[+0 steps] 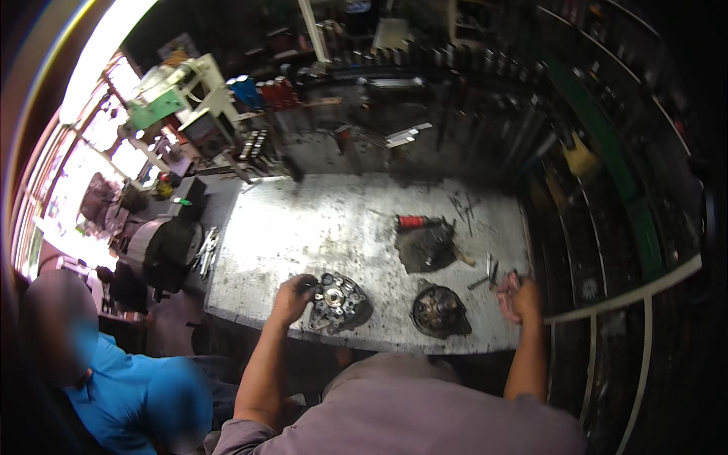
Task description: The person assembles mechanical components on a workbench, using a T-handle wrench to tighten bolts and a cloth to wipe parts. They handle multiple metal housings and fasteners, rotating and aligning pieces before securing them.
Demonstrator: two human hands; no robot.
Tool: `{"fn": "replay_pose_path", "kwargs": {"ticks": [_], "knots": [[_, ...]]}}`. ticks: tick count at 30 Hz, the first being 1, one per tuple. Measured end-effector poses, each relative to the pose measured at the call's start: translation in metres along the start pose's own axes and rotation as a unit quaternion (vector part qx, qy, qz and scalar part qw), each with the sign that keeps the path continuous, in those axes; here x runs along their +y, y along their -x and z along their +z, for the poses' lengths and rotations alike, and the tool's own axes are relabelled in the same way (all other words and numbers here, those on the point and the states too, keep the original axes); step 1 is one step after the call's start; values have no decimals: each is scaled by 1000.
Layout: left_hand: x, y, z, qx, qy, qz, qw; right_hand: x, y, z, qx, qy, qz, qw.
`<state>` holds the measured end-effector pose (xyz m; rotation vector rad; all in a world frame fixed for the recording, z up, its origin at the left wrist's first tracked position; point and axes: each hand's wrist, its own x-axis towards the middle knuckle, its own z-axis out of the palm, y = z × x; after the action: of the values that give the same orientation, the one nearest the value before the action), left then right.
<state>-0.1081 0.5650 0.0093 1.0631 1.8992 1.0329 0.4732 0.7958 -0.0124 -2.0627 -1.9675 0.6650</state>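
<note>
On the near part of the metal workbench [258, 258] lies a round metal housing [336, 300] with a bearing-like ring in its middle and several parts around it. My left hand [291, 300] is closed at its left rim, the fingertips partly lost against dark metal. A second, darker round housing [440, 309] sits to the right, open side up, touched by neither hand. At the bench's right edge my right hand [525, 300] grips a crumpled pinkish rag [507, 294]. Small metal tools [490, 270] lie just left of that rag.
Farther back are a red-handled tool [413, 221], a dark cloth-like piece [426, 249] and thin metal tools [464, 212]. Wrenches [205, 252] and a dark machine [161, 250] stand left. A person in a blue shirt [144, 387] is at lower left. Shelving [607, 303] borders the right.
</note>
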Motion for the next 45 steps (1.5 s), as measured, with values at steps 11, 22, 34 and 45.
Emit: {"fn": "replay_pose_path", "kwargs": {"ticks": [11,22,34,45], "knots": [[0,-12,-6,-77,29,65,994,-45,-53,-28,280,-40,-107,953],[-8,-14,-5,-63,-16,129,990,-75,-7,45,35,210,-213,953],[-21,-13,-2,-42,-64,174,982,-59,-36,49,-42,-19,-199,979],[-13,-11,-4,-69,-12,117,991,-144,11,-37,-77,-693,-185,692]]}}
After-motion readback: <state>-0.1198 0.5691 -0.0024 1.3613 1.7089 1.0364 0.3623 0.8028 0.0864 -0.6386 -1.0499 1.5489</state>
